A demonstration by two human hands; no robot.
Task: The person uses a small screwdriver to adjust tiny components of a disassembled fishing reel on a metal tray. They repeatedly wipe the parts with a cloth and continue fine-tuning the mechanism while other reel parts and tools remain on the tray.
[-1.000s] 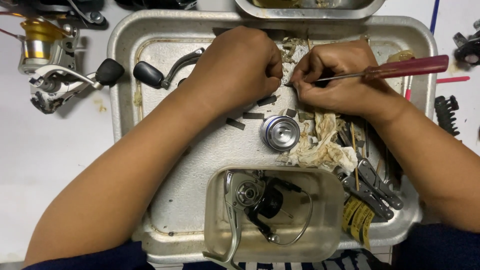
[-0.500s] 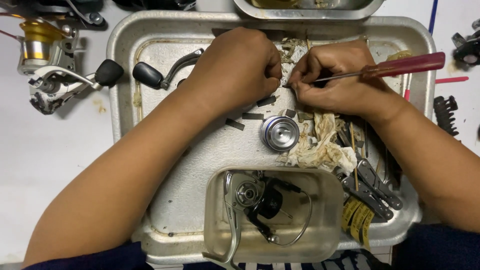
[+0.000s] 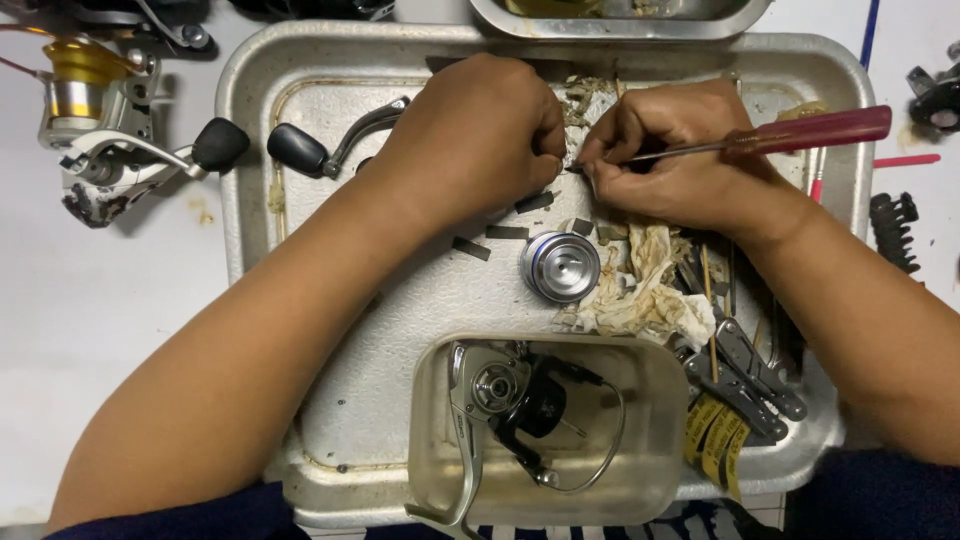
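My left hand (image 3: 470, 140) is curled into a fist over the upper middle of a metal tray (image 3: 330, 400), pinching something small that its fingers hide. Close beside it, my right hand (image 3: 670, 150) grips a screwdriver with a red handle (image 3: 810, 130); the tip points left into the spot between the two hands. Below the hands sit a silver reel spool (image 3: 560, 266) and a stained rag (image 3: 650, 290). A reel body (image 3: 510, 395) lies in a small clear tub (image 3: 640, 440) at the tray's front.
A reel handle with a black knob (image 3: 300, 148) lies at the tray's upper left. Pliers (image 3: 750, 375) and other tools rest at its right. A whole spinning reel (image 3: 100, 140) sits on the white table at left. Another metal tray (image 3: 620, 18) is at top.
Hardly anything has shifted; both hands stay pressed together over the same spot, with only slight movement of the screwdriver.
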